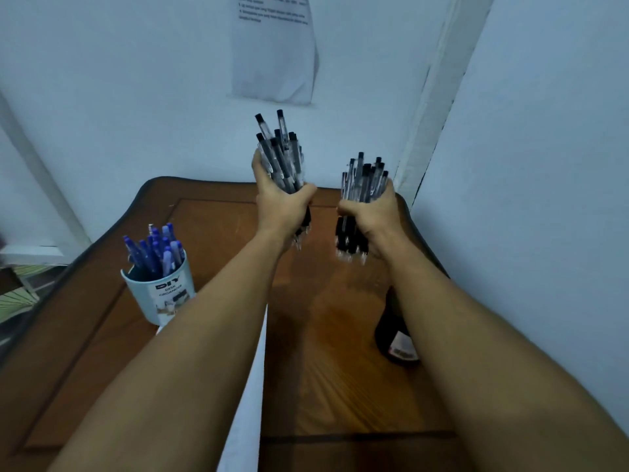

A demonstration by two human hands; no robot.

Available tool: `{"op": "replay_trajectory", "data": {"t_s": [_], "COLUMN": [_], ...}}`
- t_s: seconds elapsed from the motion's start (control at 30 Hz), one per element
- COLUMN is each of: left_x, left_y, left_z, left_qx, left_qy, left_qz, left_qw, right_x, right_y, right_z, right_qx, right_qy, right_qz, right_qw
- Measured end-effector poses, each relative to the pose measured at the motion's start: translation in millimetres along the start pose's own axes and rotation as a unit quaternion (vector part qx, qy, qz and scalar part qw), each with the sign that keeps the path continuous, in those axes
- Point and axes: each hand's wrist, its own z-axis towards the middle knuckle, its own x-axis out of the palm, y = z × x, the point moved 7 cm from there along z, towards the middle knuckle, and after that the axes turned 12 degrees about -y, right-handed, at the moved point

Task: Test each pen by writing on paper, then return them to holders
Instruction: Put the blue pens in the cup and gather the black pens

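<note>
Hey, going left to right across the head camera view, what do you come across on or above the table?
White holder of blue pens → left hand gripping a bundle of black pens → right hand gripping a second bundle of black pens → dark holder, partly hidden behind the right forearm.

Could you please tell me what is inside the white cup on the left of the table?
The white cup holds a bunch of blue pens standing upright, their tops sticking out above the rim. Their lower ends and the cup's bottom are hidden by its wall.
</note>
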Motion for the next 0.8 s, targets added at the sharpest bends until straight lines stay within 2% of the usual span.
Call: {"op": "replay_trajectory", "data": {"t_s": [0.13, 0.3, 0.47, 0.8], "left_x": [36, 77, 93, 93], "left_y": [-22, -33, -38, -15], "left_z": [-34, -84, -118, -158], "left_qx": [0.006, -0.026, -0.053, -0.07], "left_qy": [0.055, 0.132, 0.146, 0.158], "left_qz": [-0.051, -0.113, -0.137, -0.138], "left_qw": [0.997, 0.984, 0.978, 0.975], "right_x": [-44, -88, -123, -147], "right_y": [26, 33, 33, -9], "right_z": [-1, -12, -22, -42], "right_qx": [-0.02, -0.047, -0.066, -0.008], "right_qy": [-0.035, -0.04, -0.041, -0.022], "right_qz": [0.116, 0.172, 0.205, 0.239], "right_qw": [0.992, 0.983, 0.976, 0.971]}}
